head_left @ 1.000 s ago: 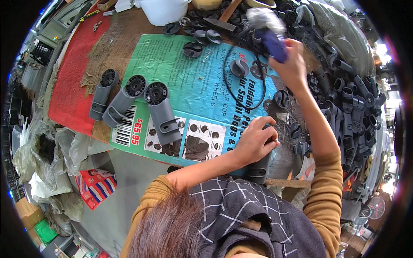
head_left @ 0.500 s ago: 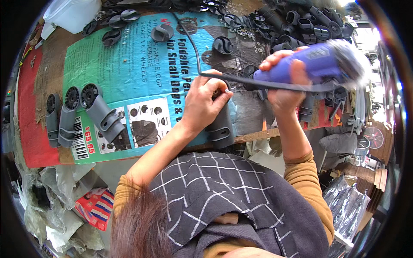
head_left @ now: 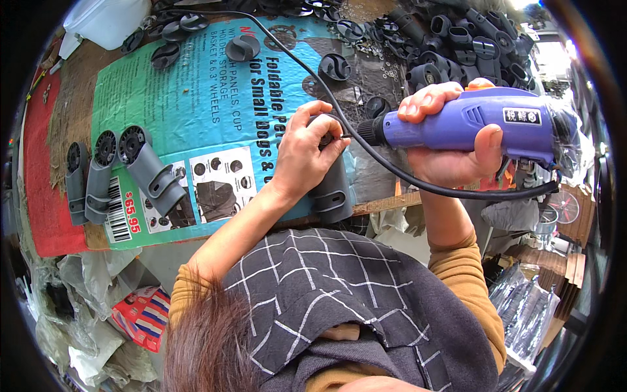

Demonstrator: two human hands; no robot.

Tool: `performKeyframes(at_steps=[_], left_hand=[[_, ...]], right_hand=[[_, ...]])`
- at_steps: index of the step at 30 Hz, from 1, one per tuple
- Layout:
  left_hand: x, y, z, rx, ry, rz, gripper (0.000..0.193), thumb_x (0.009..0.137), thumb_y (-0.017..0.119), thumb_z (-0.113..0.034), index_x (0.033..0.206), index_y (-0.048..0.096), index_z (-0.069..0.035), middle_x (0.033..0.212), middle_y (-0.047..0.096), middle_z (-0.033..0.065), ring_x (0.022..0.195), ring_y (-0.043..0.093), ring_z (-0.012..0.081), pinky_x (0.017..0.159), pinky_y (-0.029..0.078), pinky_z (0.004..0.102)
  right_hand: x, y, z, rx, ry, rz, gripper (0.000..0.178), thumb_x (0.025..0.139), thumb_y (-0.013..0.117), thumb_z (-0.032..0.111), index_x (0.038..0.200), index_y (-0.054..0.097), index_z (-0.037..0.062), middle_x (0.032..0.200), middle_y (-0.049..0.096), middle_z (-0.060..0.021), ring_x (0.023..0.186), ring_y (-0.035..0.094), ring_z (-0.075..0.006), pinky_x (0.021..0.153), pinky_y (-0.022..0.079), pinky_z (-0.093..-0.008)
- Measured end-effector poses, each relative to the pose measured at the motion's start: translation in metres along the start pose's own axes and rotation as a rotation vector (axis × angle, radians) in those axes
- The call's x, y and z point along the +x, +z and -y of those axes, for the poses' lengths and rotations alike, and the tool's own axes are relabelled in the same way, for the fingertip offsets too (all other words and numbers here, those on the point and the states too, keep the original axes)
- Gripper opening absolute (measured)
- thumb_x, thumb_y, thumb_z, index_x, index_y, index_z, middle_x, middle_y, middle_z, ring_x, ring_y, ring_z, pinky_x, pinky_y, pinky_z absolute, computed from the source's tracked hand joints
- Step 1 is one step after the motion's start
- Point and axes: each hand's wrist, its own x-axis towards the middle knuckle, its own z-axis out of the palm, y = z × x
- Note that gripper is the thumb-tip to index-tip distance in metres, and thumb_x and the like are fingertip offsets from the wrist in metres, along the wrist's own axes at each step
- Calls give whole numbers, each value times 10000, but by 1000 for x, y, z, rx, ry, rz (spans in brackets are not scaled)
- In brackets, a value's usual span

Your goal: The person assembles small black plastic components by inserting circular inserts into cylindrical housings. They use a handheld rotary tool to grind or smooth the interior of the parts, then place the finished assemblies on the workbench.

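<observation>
My right hand point(head_left: 450, 163) grips a purple electric screwdriver point(head_left: 470, 121), held level with its black nose pointing left. The thin bit reaches my left fingertips. My left hand point(head_left: 300, 157) is closed around the far end of a dark grey plastic tube point(head_left: 332, 196) lying at the table's near edge. Thumb and forefinger pinch together beside the bit; any screw there is too small to make out. Across the gap between my hands, the screwdriver's black cord point(head_left: 375, 157) hangs in a loop.
Three grey tube parts with round ends point(head_left: 153, 173) lie at the left on flattened printed cardboard point(head_left: 157, 111). Round black knobs point(head_left: 243, 48) are scattered farther back. A heap of black plastic fittings point(head_left: 457, 49) fills the far right. A white tub point(head_left: 104, 23) stands far left.
The screwdriver has swung down and levelled out, and its bit has come to my left fingertips. The cord has shifted with it. My left hand has barely moved.
</observation>
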Motion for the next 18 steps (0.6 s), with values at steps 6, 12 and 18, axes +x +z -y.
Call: performKeyframes(at_steps=[6, 12, 18], left_hand=[[0, 0, 0, -21, 56, -24, 198, 731, 780, -97, 845, 635, -26, 1179, 511, 163, 1044, 548, 315, 874, 469, 394], [0, -1, 1, -65, 13, -44, 202, 715, 742, -71, 846, 607, 2, 1150, 503, 159, 1019, 534, 309, 824, 485, 369], [1, -1, 4, -16, 17, 5, 286, 719, 785, -103, 890, 580, 1, 1181, 451, 147, 1078, 478, 259, 863, 456, 331]], right_hand=[[-8, 3, -2, -86, -20, 100, 625, 835, 646, 545, 1204, 339, 146, 855, 577, -145, 754, 612, -279, 728, 529, -437], [-14, 10, -1, -56, 26, 169, 762, 770, 664, 680, 1170, 373, 100, 879, 580, -124, 839, 615, -261, 799, 510, -411], [-13, 20, 6, -301, 209, 145, 761, 754, 651, 724, 993, 513, 15, 887, 584, -115, 880, 615, -236, 826, 495, -374]])
